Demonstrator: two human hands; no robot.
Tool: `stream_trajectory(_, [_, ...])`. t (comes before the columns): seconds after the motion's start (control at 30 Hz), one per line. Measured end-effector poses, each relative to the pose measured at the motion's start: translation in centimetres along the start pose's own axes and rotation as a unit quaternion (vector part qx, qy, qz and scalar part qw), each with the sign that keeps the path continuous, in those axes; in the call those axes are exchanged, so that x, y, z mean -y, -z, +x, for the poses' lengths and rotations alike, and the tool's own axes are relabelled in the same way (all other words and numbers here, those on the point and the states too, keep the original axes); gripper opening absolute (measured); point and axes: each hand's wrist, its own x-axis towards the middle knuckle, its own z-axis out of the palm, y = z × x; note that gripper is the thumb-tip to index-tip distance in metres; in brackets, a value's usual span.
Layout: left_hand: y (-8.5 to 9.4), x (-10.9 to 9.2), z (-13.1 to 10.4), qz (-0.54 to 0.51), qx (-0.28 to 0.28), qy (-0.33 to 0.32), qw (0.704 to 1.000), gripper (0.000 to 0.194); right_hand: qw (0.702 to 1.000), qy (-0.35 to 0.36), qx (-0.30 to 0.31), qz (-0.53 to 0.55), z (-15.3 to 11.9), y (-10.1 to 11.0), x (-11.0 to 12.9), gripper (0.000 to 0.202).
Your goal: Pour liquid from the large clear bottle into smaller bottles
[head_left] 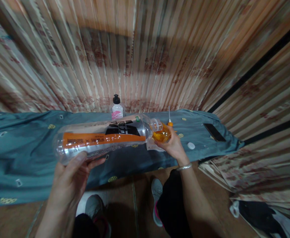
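Observation:
Across the middle of the view, my left hand (pixel 72 175) grips a large clear plastic bottle (pixel 102 137) with an orange, silver and black label. It lies almost level in the air, its neck pointing right. My right hand (pixel 173 145) is wrapped round a small clear bottle (pixel 162 134) with amber liquid in it. The two bottle mouths meet or nearly meet; whether they touch I cannot tell. Behind my right hand is an orange nozzle top (pixel 170 124) with a thin tube sticking up. A white cap (pixel 191 145) lies to the right of that hand.
A teal patterned cloth (pixel 30 142) covers the narrow surface. At its back stands a clear bottle with a black top (pixel 116 109). A dark phone (pixel 214 132) lies at the right. A pleated curtain (pixel 135 66) hangs behind, and a dark pole (pixel 254 69) slants at the right.

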Motion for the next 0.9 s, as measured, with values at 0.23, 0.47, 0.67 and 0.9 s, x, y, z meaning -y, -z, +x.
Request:
stream_trajectory(0.23, [0.7,0.3,0.4,0.006,0.022,0.000,1.000,0.042,1.000,0.001,-0.003,-0.010,0.0,0.1,0.3,0.061])
stream_trajectory(0.47, [0.3,0.0,0.2,0.006,0.013,-0.005,1.000,0.050,1.000,0.002,-0.004,-0.006,0.0,0.0,0.3,0.060])
stream_trajectory(0.67, [-0.6,-0.3,-0.2,0.005,-0.011,-0.018,1.000,0.057,1.000,-0.005,-0.002,-0.002,0.0,0.0,0.3,0.062])
stream_trajectory(0.9, [0.1,0.0,0.0,0.008,0.006,-0.011,1.000,0.055,1.000,-0.002,-0.001,-0.009,0.0,0.0,0.1,0.063])
